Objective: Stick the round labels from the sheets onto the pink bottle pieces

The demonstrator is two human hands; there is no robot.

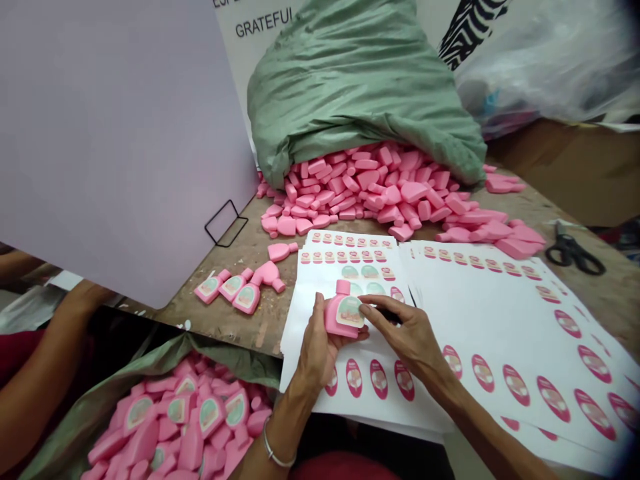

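A small pink plastic bottle [334,323] is held upright in my left hand [316,343], its fingers wrapped round the bottle's sides and bottom. On the bottle's front lies a pale green and cream sticker label [350,311]. My right hand [415,337] pinches the right edge of that label between thumb and forefinger. How much of the label is stuck down I cannot tell. Beneath both hands is a sheet of printed stickers [313,280], with green stickers, small heart-marked ones and pink ovals.
Several labelled bottles [247,298] lie left of the sheet. Unlabelled bottles [370,183] spill from a green sack [360,80]. A lower sack [60,433] holds more bottles. Scissors [575,253] and another sticker sheet [480,293] lie right. A white panel [115,133] borders another person's arm [55,373].
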